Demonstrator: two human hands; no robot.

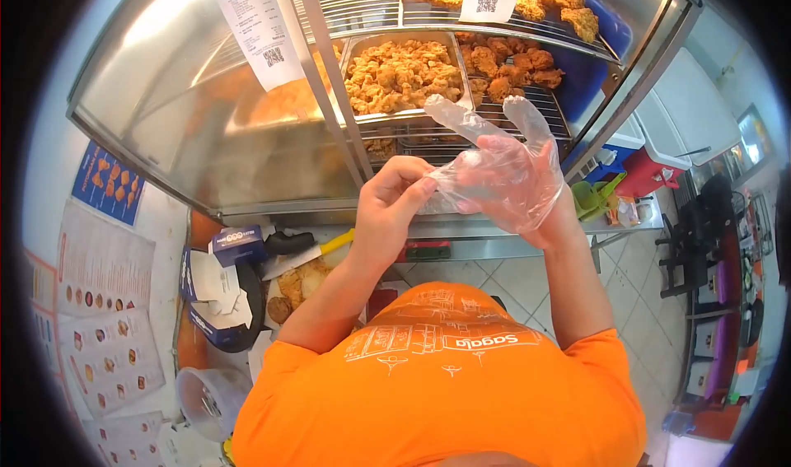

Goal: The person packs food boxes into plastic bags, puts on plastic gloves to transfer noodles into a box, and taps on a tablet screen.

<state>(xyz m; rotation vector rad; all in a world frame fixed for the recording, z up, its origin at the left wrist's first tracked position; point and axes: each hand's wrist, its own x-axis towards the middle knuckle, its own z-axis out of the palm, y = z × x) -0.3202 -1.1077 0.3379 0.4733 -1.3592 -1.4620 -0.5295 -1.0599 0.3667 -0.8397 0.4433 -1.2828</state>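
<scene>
A clear plastic glove covers my right hand loosely, down to the wrist. Two of its finger sleeves stick up past my fingertips, crumpled and see-through. Inside the film my right hand is open, its fingers apart and holding nothing. My left hand is closed in a pinch on the glove's edge, pulling the plastic taut to the left. Both hands are in front of a glass-sided warming cabinet, just below a metal tray heaped with small fried chicken pieces.
Larger fried pieces lie on a wire rack, with more on the shelf above. Paper receipts hang on the cabinet. At lower left are a yellow-handled knife, blue-and-white boxes and a clear plastic tub. A green scoop sits at right.
</scene>
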